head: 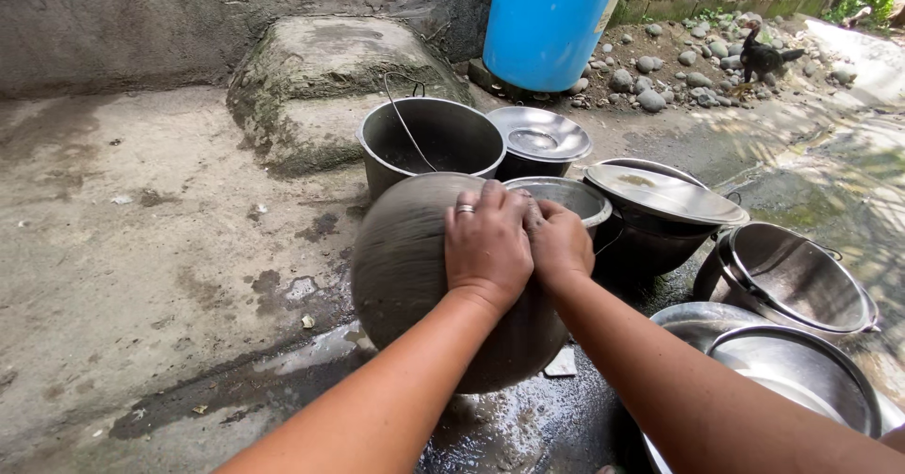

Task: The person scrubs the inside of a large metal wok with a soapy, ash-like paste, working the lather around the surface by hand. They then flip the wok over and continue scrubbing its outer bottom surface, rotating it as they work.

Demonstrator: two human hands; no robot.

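A large round metal pot (405, 267), dull grey and sooty, lies tipped with its bottom facing me on the wet concrete. My left hand (487, 245), a ring on one finger, presses flat on the pot's curved bottom. My right hand (559, 243) sits right beside it, fingers curled against the pot's surface and partly tucked under the left hand; whether it holds anything is hidden.
Behind the pot stand a metal bucket (431, 139) with a wire handle, a lidded pot (539, 141), a small bowl (575, 197) and a covered dark pot (660, 212). More shiny pots (790, 281) lie at right. A blue barrel (550, 20), stones and a dark chicken (762, 57) are farther back.
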